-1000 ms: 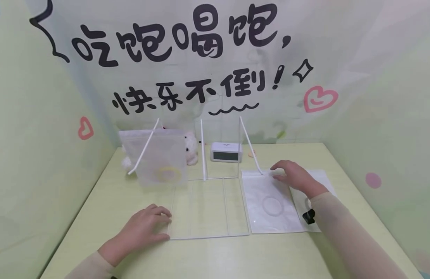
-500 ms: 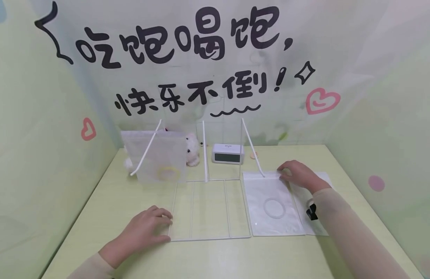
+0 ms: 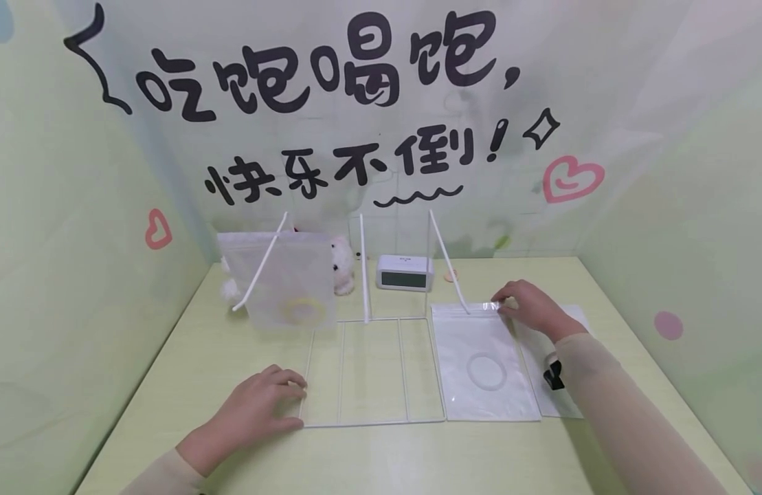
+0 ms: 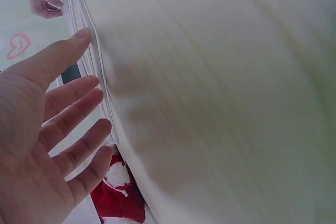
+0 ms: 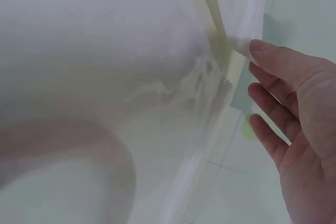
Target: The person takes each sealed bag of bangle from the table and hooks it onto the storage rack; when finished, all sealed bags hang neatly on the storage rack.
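Left hand's point(image 3: 251, 409) loosely spread, fingertips at the left edge of a wire rack point(image 3: 364, 275), while the right hand point(image 3: 529, 309) pinches the top corner of a clear bag point(image 3: 470, 337) lying just right of the rack. 1 more bag point(image 3: 566, 407) sits beside it, partly behind the right arm

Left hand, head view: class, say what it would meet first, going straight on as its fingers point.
Likely the white wire rack, at its left side; whether the left hand touches it is unclear.
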`<state>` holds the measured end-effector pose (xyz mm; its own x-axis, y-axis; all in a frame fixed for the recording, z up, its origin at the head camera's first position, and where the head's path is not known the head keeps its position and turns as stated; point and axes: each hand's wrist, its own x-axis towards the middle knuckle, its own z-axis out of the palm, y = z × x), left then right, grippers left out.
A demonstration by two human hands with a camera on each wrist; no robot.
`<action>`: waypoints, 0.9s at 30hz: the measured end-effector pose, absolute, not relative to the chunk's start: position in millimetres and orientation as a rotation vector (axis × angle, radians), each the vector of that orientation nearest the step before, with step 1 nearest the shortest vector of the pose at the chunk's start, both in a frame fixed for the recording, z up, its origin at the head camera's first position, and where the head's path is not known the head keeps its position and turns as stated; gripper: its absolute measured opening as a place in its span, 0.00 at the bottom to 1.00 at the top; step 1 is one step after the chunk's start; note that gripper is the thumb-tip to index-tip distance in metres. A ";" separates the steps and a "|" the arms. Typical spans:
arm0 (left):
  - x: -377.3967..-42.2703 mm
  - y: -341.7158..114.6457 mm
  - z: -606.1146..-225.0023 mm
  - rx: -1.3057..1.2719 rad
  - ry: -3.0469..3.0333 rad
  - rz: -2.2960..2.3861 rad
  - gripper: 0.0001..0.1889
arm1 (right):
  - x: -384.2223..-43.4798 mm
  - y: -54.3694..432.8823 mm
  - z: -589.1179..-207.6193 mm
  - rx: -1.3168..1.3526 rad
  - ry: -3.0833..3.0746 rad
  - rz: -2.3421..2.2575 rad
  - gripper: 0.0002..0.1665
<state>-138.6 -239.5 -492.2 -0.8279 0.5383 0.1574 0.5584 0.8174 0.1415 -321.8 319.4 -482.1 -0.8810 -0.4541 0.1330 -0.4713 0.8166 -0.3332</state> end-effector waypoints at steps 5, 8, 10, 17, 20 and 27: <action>-138.3 -239.5 -492.5 -0.870 -2.900 -0.280 0.22 | -313.3 317.6 -471.5 0.758 -2.928 0.549 0.08; -137.8 -239.6 -492.0 -0.868 -2.905 -0.280 0.22 | -305.5 315.9 -464.9 0.770 -2.896 0.556 0.06; -137.5 -239.7 -491.8 -0.867 -2.904 -0.277 0.22 | -299.1 315.1 -460.4 0.780 -2.867 0.563 0.05; -137.7 -238.6 -492.6 -0.871 -2.891 -0.282 0.22 | -268.1 304.5 -439.3 0.818 -2.742 0.507 0.07; -137.1 -238.8 -493.1 -0.863 -2.896 -0.274 0.22 | -255.8 296.9 -430.3 0.898 -2.640 0.450 0.08; -136.4 -238.0 -490.7 -0.857 -2.890 -0.278 0.22 | -239.4 288.1 -413.4 0.994 -2.471 0.366 0.13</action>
<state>-136.4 -238.0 -490.7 -0.8339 0.5281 0.1606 0.5490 0.8236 0.1426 -239.4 288.1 -413.4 -0.6391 -0.5859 0.4982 -0.7052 0.7049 -0.0757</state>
